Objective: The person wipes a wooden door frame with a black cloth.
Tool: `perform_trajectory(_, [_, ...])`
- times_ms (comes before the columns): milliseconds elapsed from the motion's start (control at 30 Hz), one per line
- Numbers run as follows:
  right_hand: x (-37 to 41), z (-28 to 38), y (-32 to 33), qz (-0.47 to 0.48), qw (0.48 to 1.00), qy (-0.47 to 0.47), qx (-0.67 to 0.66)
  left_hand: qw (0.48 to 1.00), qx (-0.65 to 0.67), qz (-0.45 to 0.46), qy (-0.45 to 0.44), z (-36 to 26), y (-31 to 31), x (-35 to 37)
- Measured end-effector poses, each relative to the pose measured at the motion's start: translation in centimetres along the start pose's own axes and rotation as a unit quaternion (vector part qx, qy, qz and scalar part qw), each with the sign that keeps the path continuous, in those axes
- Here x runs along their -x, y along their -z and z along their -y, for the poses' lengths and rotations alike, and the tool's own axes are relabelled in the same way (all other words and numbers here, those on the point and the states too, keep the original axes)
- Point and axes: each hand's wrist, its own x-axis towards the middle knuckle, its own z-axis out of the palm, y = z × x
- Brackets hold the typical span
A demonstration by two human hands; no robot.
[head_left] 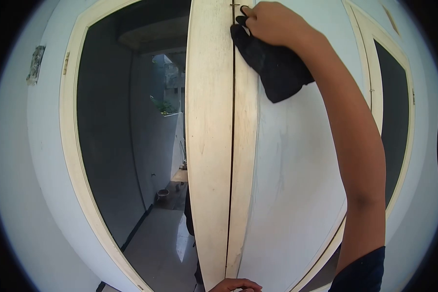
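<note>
Nearest, at the bottom edge, see the left hand (236, 285), cut off by the view, with fingers bent close to the foot of the cream frame (210, 146); cannot tell if clamped on anything. From the lower right, past a dark sleeve (359, 270), follow the raised arm (353, 126) up to the right hand (277, 23), with grip closed on a black cloth (284, 70). Find the cloth bunched at the fingers, hanging down over the frame's right strip and the pale wall (297, 146), just right of the dark gap (232, 146). Beyond, to the left, note dark glass (107, 97) showing a shiny floor (163, 238), a bowl (163, 193) and greenery (164, 106); to the right, a second dark pane (393, 92).
</note>
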Motion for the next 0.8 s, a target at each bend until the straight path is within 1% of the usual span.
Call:
perform_trajectory(67, [4.1, 1.6, -1.3, -0.038, 0.998, 0.034, 0.02, 1.0, 0.0, -0.012, 0.003, 0.4, -0.1, 0.2])
perform_trajectory(133, [9.2, 3.6, -2.2, -0.002, 0.996, 0.075, 0.053, 1.0, -0.002, -0.024, 0.007, 0.3, 0.3, 0.6])
perform_trajectory(167, [9.3, 3.8, -2.0, -0.005, 0.996, 0.078, 0.053, 1.0, 0.001, -0.023, 0.008, 0.1, 0.3, 0.5])
perform_trajectory(233, [10.0, 3.5, -1.7, 0.03, 0.996, 0.073, 0.043, 1.0, 0.008, -0.023, 0.017, -0.4, -0.1, 0.4])
perform_trajectory(300, [6.2, 1.1, -1.8, -0.057, 0.994, 0.063, 0.069, 1.0, -0.024, -0.007, -0.005, -1.3, -0.7, -0.8])
perform_trajectory(333, [3.9, 0.6, -0.5, -0.039, 0.997, 0.03, 0.063, 1.0, -0.024, -0.006, -0.006, -1.5, -1.0, -1.3])
perform_trajectory(367, [1.4, -0.8, -0.2, -0.092, 0.992, 0.074, 0.044, 0.999, -0.04, 0.02, -0.022, -1.7, -1.2, -1.8])
perform_trajectory(400, [-1.6, -2.4, -1.1, -0.134, 0.989, 0.062, 0.018, 0.997, -0.055, 0.045, -0.04, -1.8, -1.4, -2.3])
perform_trajectory(433, [-1.9, -1.0, 2.3, -0.006, 0.997, -0.076, -0.022, 0.997, -0.056, 0.045, -0.042, -1.8, -1.5, -2.6])
perform_trajectory(467, [-2.0, -1.0, 2.3, -0.008, 0.997, -0.077, -0.021, 0.995, -0.059, 0.055, -0.051, -1.8, -1.6, -2.8])
perform_trajectory(533, [-2.0, -1.3, 1.4, -0.031, 0.999, 0.001, 0.018, 0.994, -0.061, 0.068, -0.058, -1.5, -1.4, -2.8])
perform_trajectory(567, [-1.5, -1.0, 0.2, -0.084, 0.993, 0.081, 0.03, 0.995, -0.052, 0.069, -0.052, -1.1, -1.2, -2.7])
perform_trajectory(600, [0.0, -1.7, -0.5, -0.065, 0.995, 0.081, 0.008, 0.996, -0.042, 0.069, -0.046, -0.9, -1.0, -2.6])
perform_trajectory(633, [2.2, -0.9, 0.1, -0.013, 0.991, 0.132, 0.022, 0.996, -0.037, 0.074, -0.043, -0.8, -0.7, -2.4])
perform_trajectory(667, [4.9, 0.3, 0.8, 0.02, 0.993, 0.118, -0.013, 0.996, -0.044, 0.073, -0.039, -0.8, -0.3, -2.1])
perform_trajectory(733, [7.3, 1.1, -1.4, -0.077, 0.992, 0.1, 0.004, 0.996, -0.043, 0.075, -0.032, -0.3, 0.2, -2.0])
perform_trajectory(800, [5.8, 0.5, 0.3, -0.027, 0.994, 0.11, 0.006, 0.991, -0.05, 0.1, -0.078, 0.6, 0.9, -2.6])
